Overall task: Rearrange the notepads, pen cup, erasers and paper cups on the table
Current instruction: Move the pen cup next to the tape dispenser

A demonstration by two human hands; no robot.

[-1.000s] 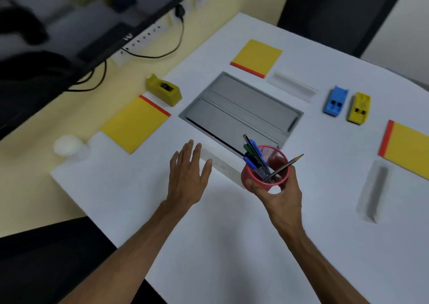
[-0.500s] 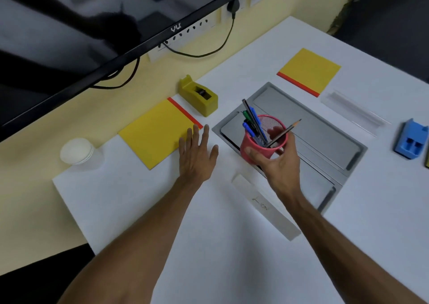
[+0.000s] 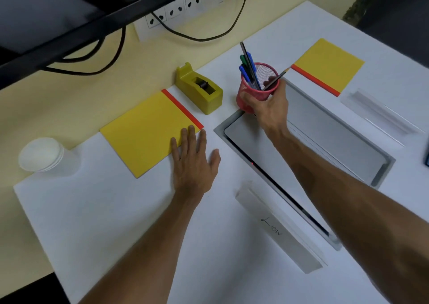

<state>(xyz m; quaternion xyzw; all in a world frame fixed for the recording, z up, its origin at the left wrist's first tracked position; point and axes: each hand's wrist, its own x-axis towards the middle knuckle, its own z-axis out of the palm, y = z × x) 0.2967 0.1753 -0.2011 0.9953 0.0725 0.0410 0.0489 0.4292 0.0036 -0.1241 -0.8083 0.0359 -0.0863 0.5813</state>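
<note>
My right hand (image 3: 270, 105) grips the red mesh pen cup (image 3: 256, 87), full of several pens and a pencil, at the far left corner of the grey recessed panel (image 3: 329, 136); whether its base touches the table I cannot tell. Flat on the white table lies my left hand (image 3: 193, 162), fingers apart, fingertips on the near corner of a yellow notepad (image 3: 144, 131) with a red spine. A second yellow notepad (image 3: 329, 65) lies at the far right. Stacked white paper cups (image 3: 41, 154) lie on their side at the far left.
A yellow tape dispenser (image 3: 199, 89) stands between the left notepad and the pen cup. Two clear plastic name stands (image 3: 278, 229) (image 3: 378, 113) lie in front of and behind the panel. A monitor (image 3: 69, 8), wall sockets and cables run along the back. A blue object (image 3: 426, 159) shows at the right edge.
My right hand has carried the pen cup away from me, over the grey panel to its far left corner. My left hand slid forward onto the left notepad's corner.
</note>
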